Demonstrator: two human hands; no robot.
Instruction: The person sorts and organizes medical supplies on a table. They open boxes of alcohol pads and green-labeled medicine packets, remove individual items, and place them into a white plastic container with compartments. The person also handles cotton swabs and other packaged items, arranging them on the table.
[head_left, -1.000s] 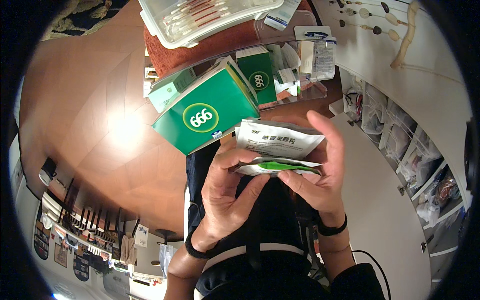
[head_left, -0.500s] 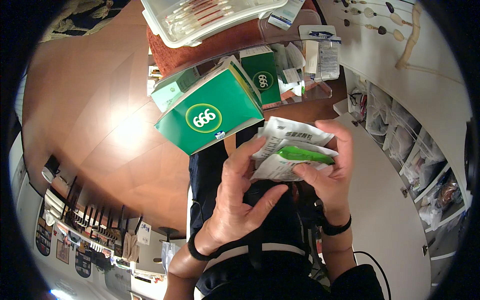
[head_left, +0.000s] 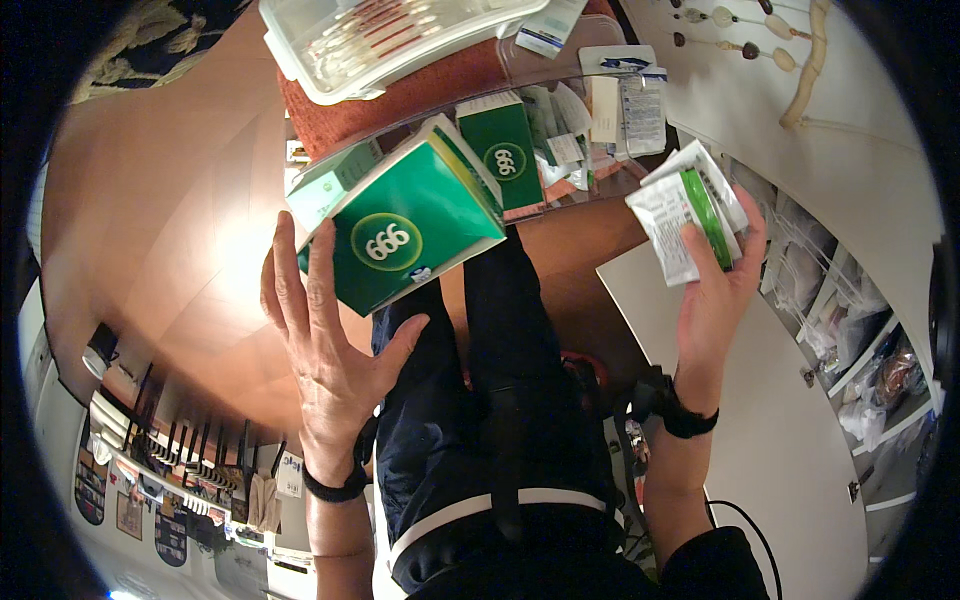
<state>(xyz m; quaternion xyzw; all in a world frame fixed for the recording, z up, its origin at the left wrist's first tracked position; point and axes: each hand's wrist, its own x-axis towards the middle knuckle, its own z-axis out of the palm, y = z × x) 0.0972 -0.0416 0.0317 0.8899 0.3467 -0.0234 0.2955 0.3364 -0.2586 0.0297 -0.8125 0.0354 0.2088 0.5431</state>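
My right hand (head_left: 722, 285) is closed on several white sachets (head_left: 664, 226), fanned out at the right with one green-striped one among them. The thumb presses on their front and the fingers go behind. My left hand (head_left: 325, 350) has its fingers spread and holds nothing. Its fingertips lie over the lower left corner of a large green box (head_left: 445, 215); whether they touch it I cannot tell. That box sits tilted, its upper part over a clear plastic container (head_left: 560, 208), with a yellow and white edge along its top.
A smaller green box (head_left: 515, 190), a pale green box (head_left: 335, 180) and several packets stand in the clear container. Behind it a white tub (head_left: 375, 85) of cotton swabs rests on a reddish cloth. Open cabinet shelves (head_left: 850, 370) with bagged things line the right side.
My hands have moved apart. The left one let go of the sachets and went left to the green box; the right one carried the sachets up and right.
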